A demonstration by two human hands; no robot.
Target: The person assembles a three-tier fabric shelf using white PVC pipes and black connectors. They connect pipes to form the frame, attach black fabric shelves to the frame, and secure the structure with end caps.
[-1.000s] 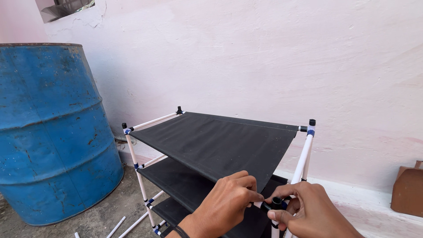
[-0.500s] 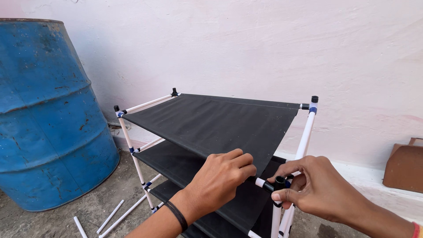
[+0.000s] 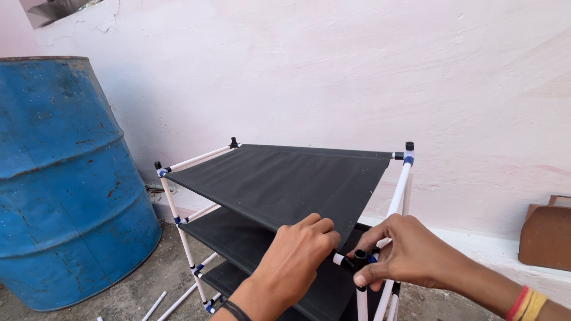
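Note:
A small rack of white tubes, black corner connectors and black fabric shelves stands against a pale pink wall. My left hand grips the near edge of the top fabric shelf, where its white rod end sticks out. My right hand pinches the black corner connector on top of the near right upright tube, right beside that rod end. Two lower fabric shelves sit under the top one.
A large blue metal drum stands at the left, close to the rack. Loose white tubes lie on the concrete floor by the rack's foot. A brown cardboard piece leans on the wall ledge at the right.
The view has shifted a little. Both hands stay at the near right corner; my right hand has settled on the black connector and my left hand has drawn the shelf's rod end close to it.

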